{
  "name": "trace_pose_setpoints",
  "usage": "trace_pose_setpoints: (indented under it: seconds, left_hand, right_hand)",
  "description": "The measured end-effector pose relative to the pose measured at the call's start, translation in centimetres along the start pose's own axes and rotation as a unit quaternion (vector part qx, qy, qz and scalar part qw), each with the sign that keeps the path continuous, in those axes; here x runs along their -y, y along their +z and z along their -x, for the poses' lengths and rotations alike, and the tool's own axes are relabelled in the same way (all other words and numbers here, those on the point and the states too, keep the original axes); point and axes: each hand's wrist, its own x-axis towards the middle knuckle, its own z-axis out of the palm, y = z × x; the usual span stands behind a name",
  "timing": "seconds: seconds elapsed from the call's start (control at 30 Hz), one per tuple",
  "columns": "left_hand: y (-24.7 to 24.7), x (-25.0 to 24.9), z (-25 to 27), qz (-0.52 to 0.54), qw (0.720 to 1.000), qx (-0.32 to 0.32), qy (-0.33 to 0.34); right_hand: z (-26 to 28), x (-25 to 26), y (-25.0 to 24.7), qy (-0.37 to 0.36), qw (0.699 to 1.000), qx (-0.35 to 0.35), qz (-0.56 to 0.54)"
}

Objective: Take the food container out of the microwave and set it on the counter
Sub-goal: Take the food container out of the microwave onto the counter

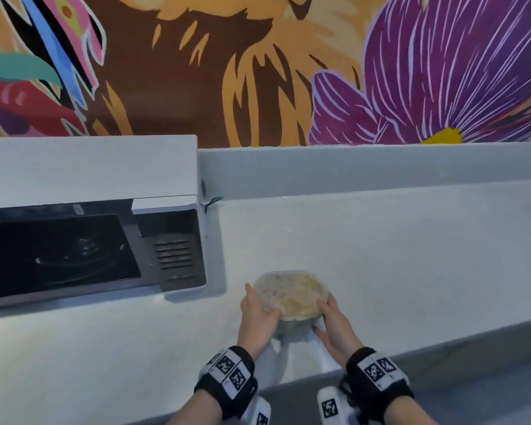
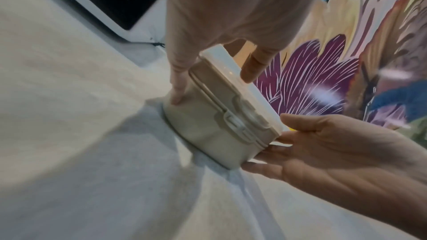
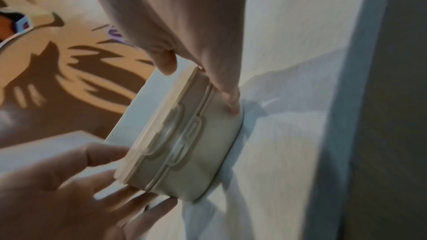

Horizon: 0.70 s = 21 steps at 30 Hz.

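Observation:
The round food container (image 1: 292,294), translucent with a pale lid and pale food inside, sits with its base on the white counter (image 1: 396,256), right of the microwave (image 1: 89,167). My left hand (image 1: 256,320) holds its left side, thumb on the lid and fingers down the wall. My right hand (image 1: 334,323) holds the right side the same way. In the left wrist view the container (image 2: 208,125) shows a clip latch between the left hand (image 2: 208,25) and the right hand (image 2: 335,152). The right wrist view shows the container (image 3: 184,152), right hand (image 3: 184,25) and left hand (image 3: 57,189).
The microwave's dark cavity (image 1: 59,250) stands open, with the turntable visible and nothing on it. A painted mural wall (image 1: 288,72) rises behind a low white backsplash (image 1: 365,167). The counter's front edge (image 1: 442,342) runs just behind my wrists.

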Motion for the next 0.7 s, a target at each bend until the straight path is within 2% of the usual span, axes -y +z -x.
trace_pose_setpoints:
  seconds: [0.17,0.3,0.47,0.7]
  left_hand:
    - [3.3,-2.1,-4.3,-0.008,0.999,0.029,0.036]
    - [4.0,-2.8,-6.8,-0.026,0.999,0.02,0.042]
    - [4.1,-2.0,-9.5,-0.026,0.999,0.01,0.038]
    - [3.7,-3.6,-8.7,-0.061,0.997,0.03,0.046]
  right_hand:
    - [-5.2,2.7,-4.3,0.008,0.998,-0.061,-0.003]
    - [-8.1,4.5,-4.5,0.008,0.997,-0.067,0.026]
    - [-9.1,5.9,-3.5,0.012,0.996,-0.085,0.03]
    - [-9.2,5.8,-2.8,0.016,0.994,-0.108,0.017]
